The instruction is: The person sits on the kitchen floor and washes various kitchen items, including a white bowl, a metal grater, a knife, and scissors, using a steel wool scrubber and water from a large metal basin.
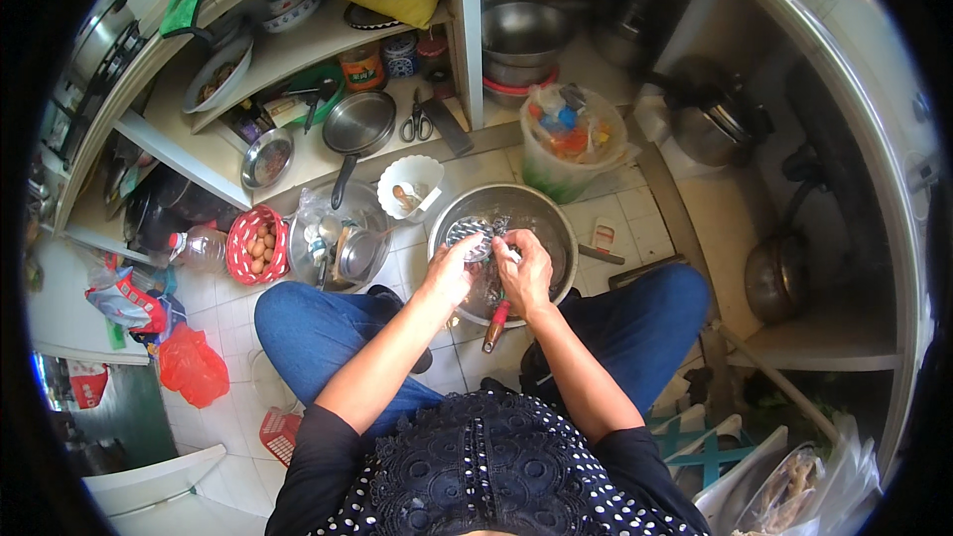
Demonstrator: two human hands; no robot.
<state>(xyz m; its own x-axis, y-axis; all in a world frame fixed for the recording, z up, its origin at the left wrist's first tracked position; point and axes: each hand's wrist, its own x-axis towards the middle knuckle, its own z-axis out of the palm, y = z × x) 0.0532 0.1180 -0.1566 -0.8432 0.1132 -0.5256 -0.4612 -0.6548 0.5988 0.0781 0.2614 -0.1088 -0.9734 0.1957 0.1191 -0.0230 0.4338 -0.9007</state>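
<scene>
Over a wide metal basin [563, 219], my left hand [449, 268] holds a round, silvery slotted metal piece [469, 227] that looks like a skimmer or strainer head. Beside its right edge, the fingers of my right hand [528, 268] are bent together. A small dark, shiny tangle [501, 223], perhaps wire scourer, shows just past those fingertips; whether they grip it is unclear. A red-brown utensil handle [497, 324] leans across the basin's near rim, its other end hidden below my right hand.
Left of the basin stand a scalloped white bowl [402, 173], a clear tub [298, 268] of utensils and a red basket [237, 238] of eggs. Beyond it is a filled plastic bin [555, 171]. Shelves hold a frying pan [361, 119] and scissors [416, 123]. A dark-handled implement [601, 254] lies at right.
</scene>
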